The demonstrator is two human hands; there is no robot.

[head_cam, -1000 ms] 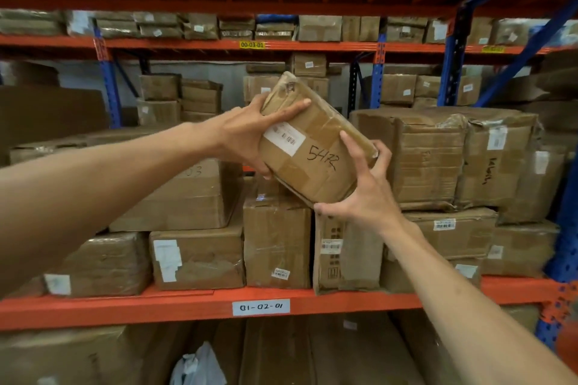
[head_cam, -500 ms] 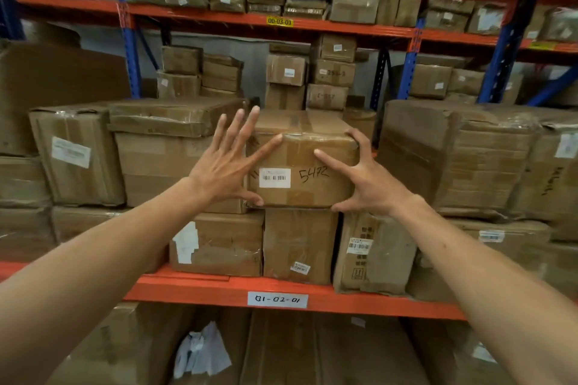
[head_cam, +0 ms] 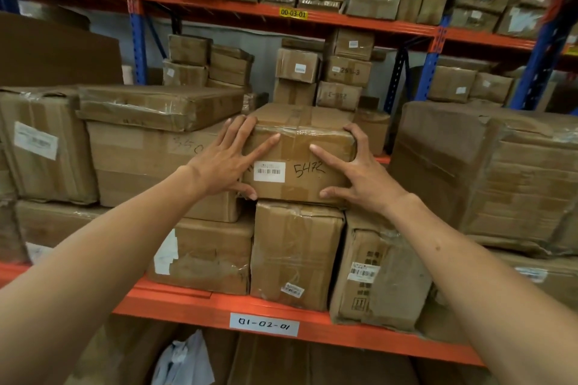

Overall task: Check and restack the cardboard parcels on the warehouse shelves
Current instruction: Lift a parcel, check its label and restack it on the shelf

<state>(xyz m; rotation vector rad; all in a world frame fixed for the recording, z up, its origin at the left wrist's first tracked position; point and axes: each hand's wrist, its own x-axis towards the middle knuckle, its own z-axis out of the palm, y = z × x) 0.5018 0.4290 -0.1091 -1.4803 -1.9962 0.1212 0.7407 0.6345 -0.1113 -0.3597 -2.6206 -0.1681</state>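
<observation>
Your parcel (head_cam: pixel 300 153) is plain brown cardboard under glossy clear tape, with a white barcode label (head_cam: pixel 269 171) and "5472" scrawled in black marker. The boxes around it are the same dull brown, several bearing white stickers. The shelf beam (head_cam: pixel 194 300) below you is bright orange and carries a white tag (head_cam: pixel 264 324) with black handwriting, "01-02-01". The upper beam (head_cam: pixel 359 22) is orange too, with a yellow tag (head_cam: pixel 293 13) printed in black. The uprights (head_cam: pixel 137 40) are blue.
</observation>
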